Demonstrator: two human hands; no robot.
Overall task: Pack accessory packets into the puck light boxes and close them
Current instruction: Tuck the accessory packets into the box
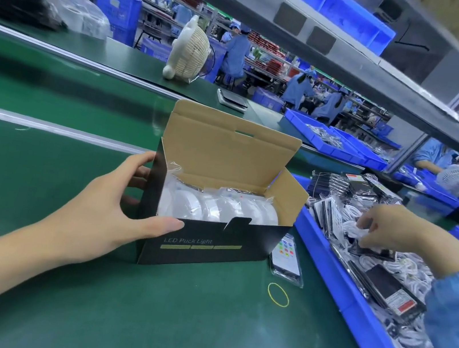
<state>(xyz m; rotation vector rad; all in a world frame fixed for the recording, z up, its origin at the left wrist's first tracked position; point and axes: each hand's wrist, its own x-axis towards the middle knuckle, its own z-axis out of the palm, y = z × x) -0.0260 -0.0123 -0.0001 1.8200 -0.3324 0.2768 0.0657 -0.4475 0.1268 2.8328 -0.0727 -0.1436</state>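
Between the two hands, the open puck light box is standing on the green table; the left hand is gripping its end, while the right hand is pinching an accessory packet in the blue tray.
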